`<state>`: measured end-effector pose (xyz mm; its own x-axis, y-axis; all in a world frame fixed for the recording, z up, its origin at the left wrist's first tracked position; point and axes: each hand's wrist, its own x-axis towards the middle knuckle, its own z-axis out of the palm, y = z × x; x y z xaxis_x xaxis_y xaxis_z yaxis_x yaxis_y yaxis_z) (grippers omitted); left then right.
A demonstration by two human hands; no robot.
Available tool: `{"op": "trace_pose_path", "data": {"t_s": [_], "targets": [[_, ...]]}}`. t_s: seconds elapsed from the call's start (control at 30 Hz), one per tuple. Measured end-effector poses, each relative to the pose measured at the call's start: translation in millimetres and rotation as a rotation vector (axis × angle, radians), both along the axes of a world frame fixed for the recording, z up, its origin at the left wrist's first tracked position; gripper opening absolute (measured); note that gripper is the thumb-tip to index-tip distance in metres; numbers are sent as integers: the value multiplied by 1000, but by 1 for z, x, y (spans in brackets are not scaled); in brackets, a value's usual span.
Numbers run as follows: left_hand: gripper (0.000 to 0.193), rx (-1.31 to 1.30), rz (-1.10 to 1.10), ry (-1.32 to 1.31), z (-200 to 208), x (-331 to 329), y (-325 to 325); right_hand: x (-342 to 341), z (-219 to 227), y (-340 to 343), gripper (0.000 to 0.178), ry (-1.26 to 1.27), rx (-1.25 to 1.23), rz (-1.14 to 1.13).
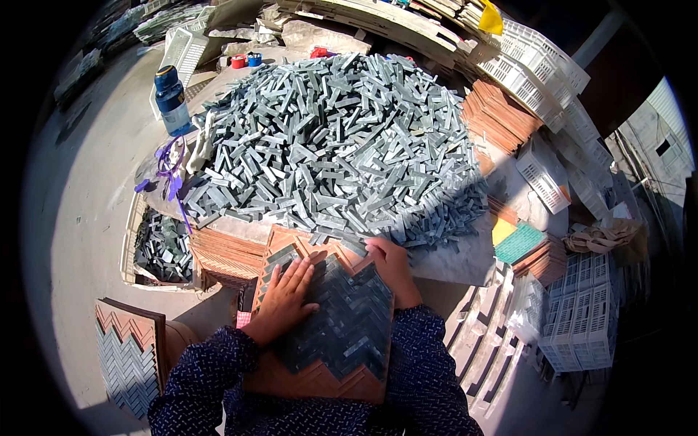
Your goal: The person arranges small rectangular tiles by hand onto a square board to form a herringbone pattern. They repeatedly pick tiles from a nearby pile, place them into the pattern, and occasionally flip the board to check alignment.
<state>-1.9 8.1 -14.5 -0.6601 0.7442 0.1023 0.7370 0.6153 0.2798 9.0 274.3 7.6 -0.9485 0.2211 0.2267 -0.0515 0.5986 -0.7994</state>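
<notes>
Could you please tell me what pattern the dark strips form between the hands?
The dark strips form a herringbone zigzag, best seen in the head view.

On the orange-brown tray (298,381), a near-black herringbone is being formed by the stone strips (345,320), with zigzag borders being left in the tray's own colour. Grey-green and paler grey tones are being mixed in the heaped strips (327,145). On the second tray (129,317), a lighter blue-grey herringbone is being bordered by orange-brown zigzags. The navy sleeves (427,356) are being patterned with small white dashes. Blue is being shown by the bottle (171,102), purple by the cord (174,188), and white by the stacked crates (582,312).
</notes>
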Motion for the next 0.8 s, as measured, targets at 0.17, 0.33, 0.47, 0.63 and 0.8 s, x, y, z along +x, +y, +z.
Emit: {"op": "trace_pose_path", "data": {"t_s": [0.17, 0.33, 0.47, 0.63, 0.8], "targets": [[84, -4, -90, -93, -6, -3, 15, 21, -8, 5, 16, 91, 165, 7], [78, 38, -100, -176, 4, -8, 11, 23, -7, -1, 15, 93, 131, -14], [71, 360, 114, -178, 29, -12, -17, 51, -9, 2, 17, 181, 215, -127], [53, 831, 546, -598, -29, -11, -75, 88, -11, 4, 23, 48, 99, -287], [42, 901, 740, -1303, -36, 17, -90, 150, -40, -29, 33, -149, -715, -362]]}}
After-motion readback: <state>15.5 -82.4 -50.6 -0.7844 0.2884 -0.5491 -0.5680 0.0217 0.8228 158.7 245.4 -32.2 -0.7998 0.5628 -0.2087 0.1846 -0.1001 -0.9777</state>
